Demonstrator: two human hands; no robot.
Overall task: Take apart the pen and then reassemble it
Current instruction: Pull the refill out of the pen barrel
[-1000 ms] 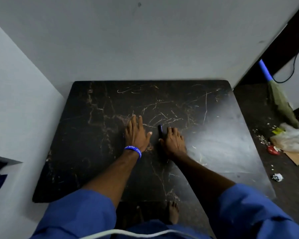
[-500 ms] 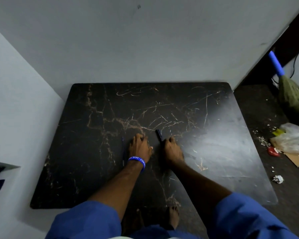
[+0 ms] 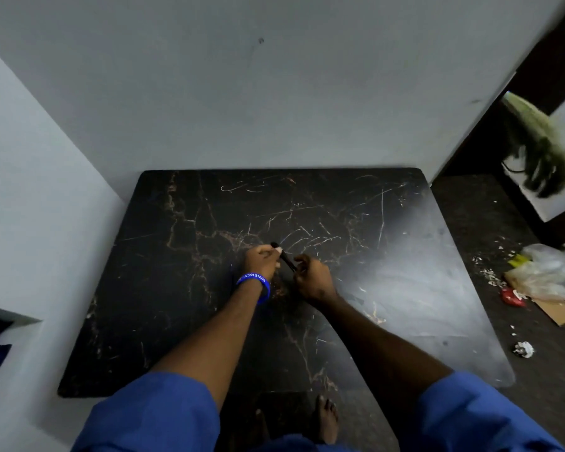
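Observation:
A dark pen [image 3: 284,258] is held slanted just above the middle of the black marble-patterned table [image 3: 163,288]. My left hand [image 3: 261,262], with a blue wristband, pinches the pen's upper far end. My right hand [image 3: 311,279] grips its lower near end. The two hands sit close together, and the fingers hide most of the barrel. The pen is too dark and small to tell whether it is whole or pulled apart.
White walls close the table in at the back and left. On the dark floor to the right lie a broom [image 3: 542,141], a plastic bag [image 3: 555,272], a piece of cardboard [image 3: 558,311], a red lid [image 3: 512,297] and crumpled paper [image 3: 524,349]. Bare feet [image 3: 327,419] show below the table's near edge.
Both hands went from lying flat on the table beside the pen to closing on it and lifting it between them. The camera view shifted a little.

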